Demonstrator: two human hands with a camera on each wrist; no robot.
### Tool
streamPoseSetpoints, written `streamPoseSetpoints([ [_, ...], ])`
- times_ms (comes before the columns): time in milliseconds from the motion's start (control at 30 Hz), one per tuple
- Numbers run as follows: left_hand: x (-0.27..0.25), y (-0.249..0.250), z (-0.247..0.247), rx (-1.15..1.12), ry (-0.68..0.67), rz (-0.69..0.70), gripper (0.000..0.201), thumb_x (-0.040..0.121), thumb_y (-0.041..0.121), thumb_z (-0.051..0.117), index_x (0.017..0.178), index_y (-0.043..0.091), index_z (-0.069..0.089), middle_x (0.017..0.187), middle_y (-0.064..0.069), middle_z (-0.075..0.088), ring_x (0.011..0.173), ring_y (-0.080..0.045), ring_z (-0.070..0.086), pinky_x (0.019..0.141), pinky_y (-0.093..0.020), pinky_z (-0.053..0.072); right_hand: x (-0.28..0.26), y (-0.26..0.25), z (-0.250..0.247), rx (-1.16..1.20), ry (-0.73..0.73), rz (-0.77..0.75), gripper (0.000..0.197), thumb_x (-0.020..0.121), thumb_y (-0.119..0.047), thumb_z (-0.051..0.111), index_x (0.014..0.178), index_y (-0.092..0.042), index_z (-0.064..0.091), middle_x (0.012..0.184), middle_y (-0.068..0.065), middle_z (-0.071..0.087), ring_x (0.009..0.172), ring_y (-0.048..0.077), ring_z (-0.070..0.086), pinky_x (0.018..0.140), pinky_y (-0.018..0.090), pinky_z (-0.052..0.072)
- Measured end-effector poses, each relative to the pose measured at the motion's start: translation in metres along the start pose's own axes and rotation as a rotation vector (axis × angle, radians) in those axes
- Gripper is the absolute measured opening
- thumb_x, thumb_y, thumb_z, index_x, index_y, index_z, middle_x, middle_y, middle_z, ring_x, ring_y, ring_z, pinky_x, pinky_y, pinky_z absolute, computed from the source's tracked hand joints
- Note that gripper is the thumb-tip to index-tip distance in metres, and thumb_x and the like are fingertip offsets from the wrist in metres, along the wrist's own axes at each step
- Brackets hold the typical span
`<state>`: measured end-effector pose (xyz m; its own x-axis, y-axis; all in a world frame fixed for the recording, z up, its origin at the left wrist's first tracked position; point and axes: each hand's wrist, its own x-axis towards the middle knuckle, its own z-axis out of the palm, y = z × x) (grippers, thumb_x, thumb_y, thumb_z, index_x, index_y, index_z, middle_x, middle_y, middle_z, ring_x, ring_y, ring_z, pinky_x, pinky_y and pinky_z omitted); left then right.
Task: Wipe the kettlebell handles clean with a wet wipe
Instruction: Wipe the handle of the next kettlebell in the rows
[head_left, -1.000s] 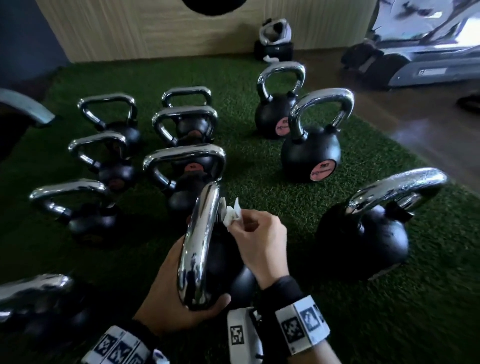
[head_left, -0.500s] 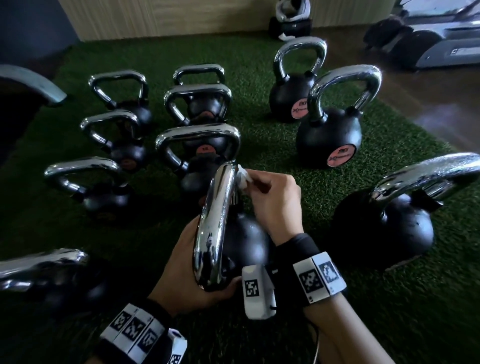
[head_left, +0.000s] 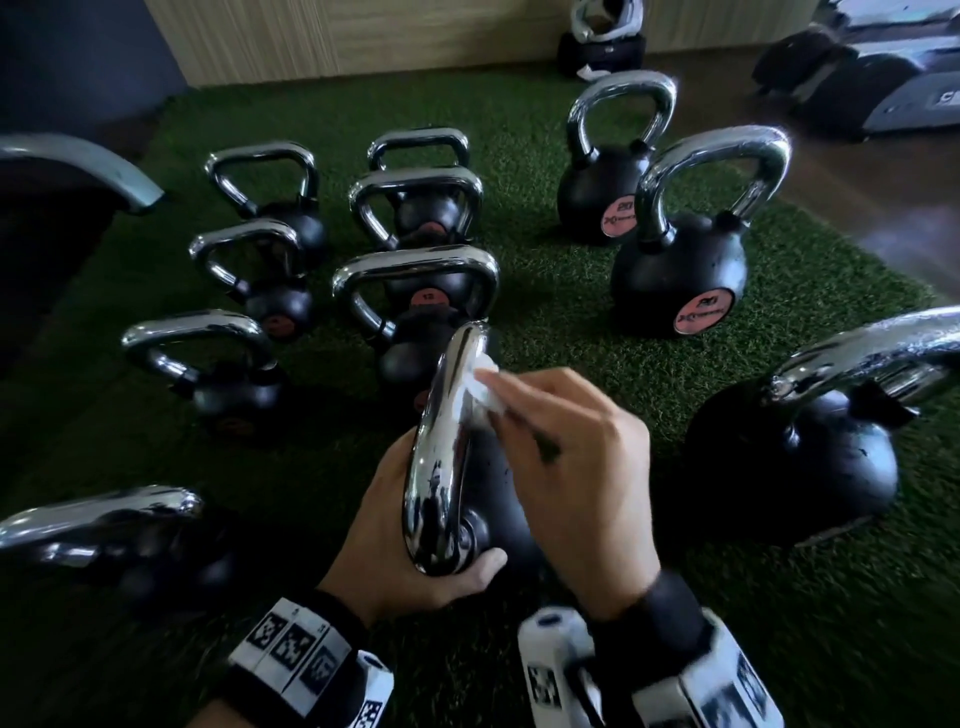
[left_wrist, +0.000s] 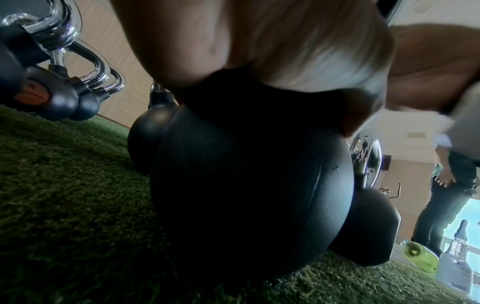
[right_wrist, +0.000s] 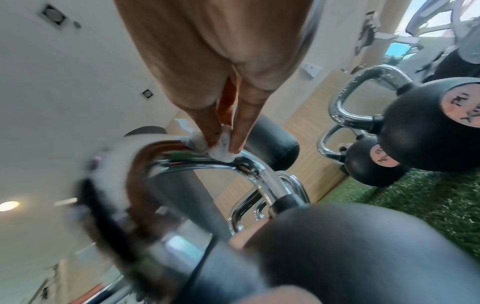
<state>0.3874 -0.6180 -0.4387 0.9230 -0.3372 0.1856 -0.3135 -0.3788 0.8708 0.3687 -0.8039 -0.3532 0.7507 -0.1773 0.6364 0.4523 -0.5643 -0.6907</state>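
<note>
A black kettlebell (left_wrist: 249, 185) with a chrome handle (head_left: 444, 447) stands on green turf right in front of me. My left hand (head_left: 410, 545) grips the near end of that handle where it joins the ball, thumb wrapped under it. My right hand (head_left: 566, 457) pinches a small crumpled white wet wipe (head_left: 480, 382) and presses it against the right side of the handle near its far bend. In the right wrist view the wet wipe (right_wrist: 221, 146) sits between my fingertips on the chrome handle (right_wrist: 249, 164).
Several more chrome-handled kettlebells (head_left: 415, 291) stand in rows on the turf (head_left: 571, 312), two larger ones (head_left: 680, 270) at right and one (head_left: 810, 441) close by my right hand. A person (left_wrist: 446, 195) stands beyond the turf. Gym machines (head_left: 883, 67) sit at the back right.
My right hand has carried the wipe from just off the handle onto its chrome side and spread it there. The head view has tilted down and closer; my left hand keeps its grip.
</note>
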Motion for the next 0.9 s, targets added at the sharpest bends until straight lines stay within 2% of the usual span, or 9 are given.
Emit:
streamPoseSetpoints([
  [100, 0.001, 0.001, -0.002, -0.024, -0.029, -0.017, 0.090, 0.058, 0.076, 0.082, 0.121, 0.014, 0.063, 0.118, 0.004, 0.069, 0.115, -0.006, 0.066, 0.101, -0.037, 0.054, -0.035, -0.019, -0.014, 0.094, -0.076, -0.024, 0.027, 0.090, -0.004, 0.074, 0.114, -0.014, 0.079, 0.100, -0.005, 0.074, 0.086, -0.001, 0.068, 0.072, 0.007, 0.050],
  [300, 0.006, -0.005, 0.002, -0.048, 0.008, 0.143, 0.093, 0.061, 0.042, 0.091, 0.140, 0.053, 0.044, 0.139, 0.002, 0.060, 0.132, -0.017, 0.058, 0.109, -0.047, 0.047, -0.030, -0.021, -0.015, 0.231, -0.089, 0.054, 0.035, 0.085, 0.004, 0.077, 0.113, -0.015, 0.080, 0.098, -0.008, 0.072, 0.087, 0.004, 0.071, 0.070, 0.013, 0.053],
  [467, 0.003, -0.012, -0.001, -0.256, -0.052, 0.037, 0.074, 0.064, 0.053, 0.091, 0.114, 0.011, 0.056, 0.092, 0.002, 0.067, 0.086, -0.003, 0.065, 0.078, -0.029, 0.051, -0.064, -0.028, -0.012, 0.207, -0.057, 0.038, 0.033, 0.078, -0.003, 0.083, 0.106, -0.022, 0.082, 0.093, -0.014, 0.075, 0.084, -0.002, 0.072, 0.071, 0.010, 0.052],
  [533, -0.001, -0.013, -0.005, -0.259, -0.040, 0.025, 0.072, 0.064, 0.063, 0.087, 0.101, 0.009, 0.056, 0.084, 0.000, 0.066, 0.079, 0.005, 0.062, 0.074, -0.026, 0.050, -0.081, -0.019, -0.007, 0.184, -0.044, 0.056, 0.030, 0.075, -0.003, 0.086, 0.100, -0.020, 0.083, 0.095, -0.014, 0.077, 0.087, -0.004, 0.073, 0.074, 0.012, 0.055],
  [600, -0.001, -0.004, -0.010, -0.166, -0.038, 0.034, 0.071, 0.059, 0.076, 0.082, 0.112, 0.034, 0.062, 0.094, 0.008, 0.071, 0.082, 0.016, 0.061, 0.078, -0.020, 0.053, -0.091, -0.008, -0.003, 0.148, -0.067, 0.077, 0.028, 0.075, -0.003, 0.087, 0.097, -0.020, 0.084, 0.095, -0.015, 0.077, 0.088, -0.005, 0.073, 0.075, 0.012, 0.056],
  [667, 0.002, 0.013, -0.017, -0.024, -0.103, 0.052, 0.069, 0.043, 0.093, 0.073, 0.106, 0.079, 0.048, 0.097, 0.043, 0.064, 0.086, 0.031, 0.054, 0.080, 0.003, 0.043, -0.090, -0.001, -0.005, 0.133, -0.126, 0.096, 0.029, 0.076, -0.002, 0.086, 0.099, -0.020, 0.084, 0.095, -0.015, 0.077, 0.088, -0.006, 0.072, 0.076, 0.011, 0.054],
  [700, 0.006, 0.017, -0.019, 0.044, -0.152, 0.033, 0.073, 0.037, 0.095, 0.072, 0.102, 0.088, 0.040, 0.098, 0.045, 0.062, 0.094, 0.033, 0.051, 0.084, 0.004, 0.040, -0.085, 0.001, -0.008, 0.123, -0.162, 0.103, 0.031, 0.077, 0.000, 0.085, 0.101, -0.020, 0.083, 0.095, -0.015, 0.077, 0.088, -0.006, 0.072, 0.077, 0.011, 0.054],
  [767, 0.012, 0.012, -0.022, 0.187, -0.197, 0.110, 0.080, 0.046, 0.081, 0.085, 0.117, 0.076, 0.048, 0.117, 0.033, 0.053, 0.113, 0.021, 0.049, 0.103, -0.013, 0.044, -0.068, 0.007, -0.014, 0.101, -0.239, 0.099, 0.031, 0.081, 0.000, 0.081, 0.103, -0.021, 0.083, 0.098, -0.015, 0.077, 0.091, -0.004, 0.071, 0.079, 0.013, 0.054],
  [900, 0.014, 0.001, -0.021, 0.232, -0.256, 0.081, 0.087, 0.053, 0.067, 0.093, 0.120, 0.016, 0.069, 0.121, 0.015, 0.062, 0.123, -0.005, 0.056, 0.112, -0.042, 0.043, -0.024, 0.012, -0.012, 0.056, -0.529, 0.048, 0.032, 0.084, 0.001, 0.070, 0.103, -0.023, 0.081, 0.099, -0.015, 0.077, 0.094, -0.003, 0.070, 0.085, 0.015, 0.052],
])
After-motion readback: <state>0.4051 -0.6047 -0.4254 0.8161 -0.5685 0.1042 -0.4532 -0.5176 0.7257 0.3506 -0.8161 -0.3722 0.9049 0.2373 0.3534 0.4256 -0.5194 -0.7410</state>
